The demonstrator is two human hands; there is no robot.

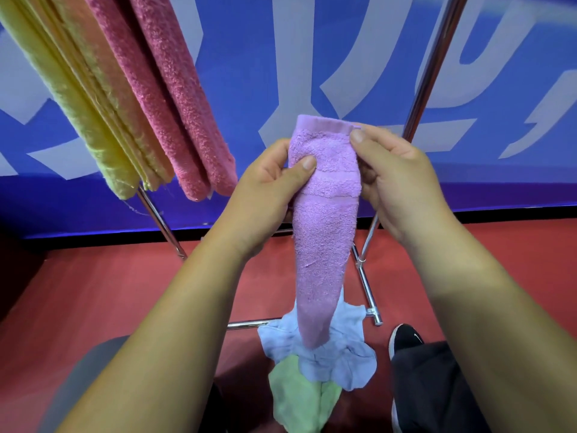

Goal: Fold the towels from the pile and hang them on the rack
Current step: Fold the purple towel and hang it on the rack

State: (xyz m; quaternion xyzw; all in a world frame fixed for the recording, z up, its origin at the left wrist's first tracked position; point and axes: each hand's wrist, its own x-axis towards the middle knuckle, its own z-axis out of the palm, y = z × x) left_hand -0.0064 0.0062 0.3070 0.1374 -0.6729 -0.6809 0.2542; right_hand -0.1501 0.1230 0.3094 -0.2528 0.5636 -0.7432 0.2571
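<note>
**Forearms near the lens, both hands on purple towel, mid-fold**

Left hand [271, 179] grips the purple towel [324, 239] a bit below its top, thumb pressed on the front face. Right hand [393, 173] pinches the hemmed top corner. The towel hangs between them as a long narrow strip, held in the air in front of the rack [434, 67], with its tail over the pile [324, 364] on the floor [125, 292].

Judgement, to do this step well:
- match the hems at the top before letting either pinch go
- run one hand down to flatten the strip; it tapers and looks twisted lower down
- lift the tail clear of the pile so it doesn't drag

Materials:
- purple: looped terry, flat woven band at the hem, soft and limp
- pink towels [168, 98] on the rack: coarse terry, folded into thick strips
- yellow towels [71, 98] beside them: thinner, smoother layers
- pile: thin crumpled cloth, pale blue over light green
- rack: shiny metal tube
</note>
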